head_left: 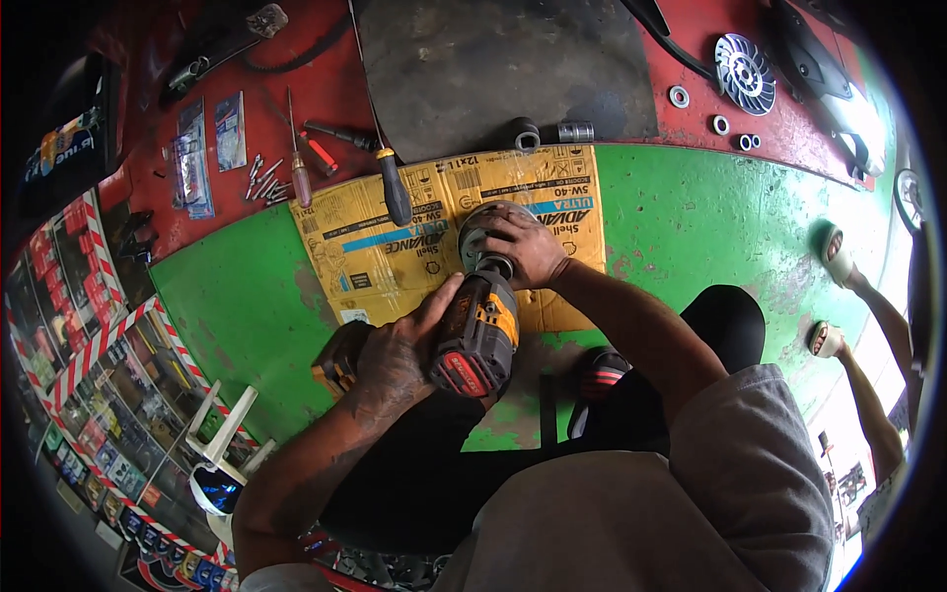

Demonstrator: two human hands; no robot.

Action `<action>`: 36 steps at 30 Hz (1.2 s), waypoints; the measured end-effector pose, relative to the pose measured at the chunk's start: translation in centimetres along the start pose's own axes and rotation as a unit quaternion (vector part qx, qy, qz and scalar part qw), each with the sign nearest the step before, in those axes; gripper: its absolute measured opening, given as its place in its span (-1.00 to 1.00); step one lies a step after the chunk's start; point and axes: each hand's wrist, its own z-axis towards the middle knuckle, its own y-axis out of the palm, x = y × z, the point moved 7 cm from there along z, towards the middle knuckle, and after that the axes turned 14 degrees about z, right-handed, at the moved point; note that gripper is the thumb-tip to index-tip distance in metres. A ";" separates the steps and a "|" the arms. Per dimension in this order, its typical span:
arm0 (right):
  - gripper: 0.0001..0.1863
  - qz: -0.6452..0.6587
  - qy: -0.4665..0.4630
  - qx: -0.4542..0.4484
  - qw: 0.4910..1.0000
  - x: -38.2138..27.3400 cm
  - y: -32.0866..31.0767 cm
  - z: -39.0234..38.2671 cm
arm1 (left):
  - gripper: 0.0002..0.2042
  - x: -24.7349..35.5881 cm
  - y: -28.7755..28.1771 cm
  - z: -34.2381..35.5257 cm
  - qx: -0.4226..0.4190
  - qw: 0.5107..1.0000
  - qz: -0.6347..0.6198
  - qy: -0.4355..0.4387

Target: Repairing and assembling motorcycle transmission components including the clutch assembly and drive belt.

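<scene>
My left hand (395,345) is wrapped round the grip of a black-and-yellow cordless impact wrench (475,340). The wrench's nose points away from me and meets a round metal part (472,237), apparently a scooter clutch or pulley. Over that part's right side lies my right hand (528,249), its fingers curled across the top and gripping it. How the nose engages the part is hidden. Beneath them is a flattened yellow cardboard box (370,266). A screwdriver with a dark handle (396,192) rests across the cardboard's far edge.
On the red floor beyond lie a clear-handled screwdriver (302,185), small metal pieces (264,181), a dark mat (503,69), dark cylindrical parts (526,135), metal rings (679,96) and a finned fan disc (745,74). Another person's feet (837,259) are at right; a glass display case (109,375) stands left.
</scene>
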 end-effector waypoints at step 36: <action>-0.30 -0.021 0.029 -0.012 0.999 1.4 1.0 -1.0 | -0.19 -0.2 0.5 -0.5 -0.078 0.995 0.004 -0.056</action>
